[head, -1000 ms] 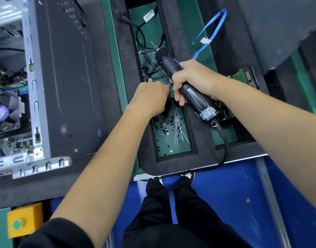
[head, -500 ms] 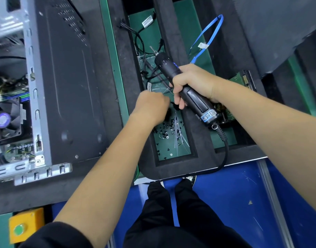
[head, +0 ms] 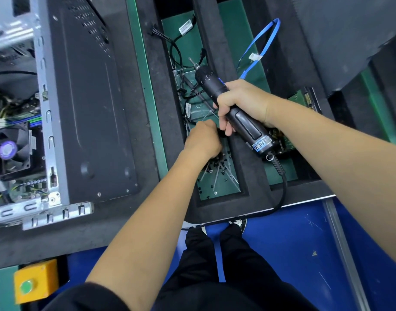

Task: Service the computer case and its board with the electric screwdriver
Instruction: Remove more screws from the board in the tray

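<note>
Right hand (head: pixel 244 102) round electric screwdriver (head: pixel 232 113) (left hand (head: pixel 202 140) over screws (head: pixel 219 167)).

1. The foam tray (head: pixel 255 182) is the landmark; its near compartment is a narrow slot hemmed by raised black foam walls on both sides.
2. Inside that slot, loose screws (head: pixel 219 167) litter the floor, and the left hand (head: pixel 203 140) fills its middle.
3. Farther along the slot, tangled black cables (head: pixel 179 55) crowd the floor.
4. Above the tray's central wall, the right hand (head: pixel 241 104) and electric screwdriver (head: pixel 237 113) bar the way across.
5. Left of the tray, the computer case (head: pixel 87 104) stands as a tall wall.
</note>
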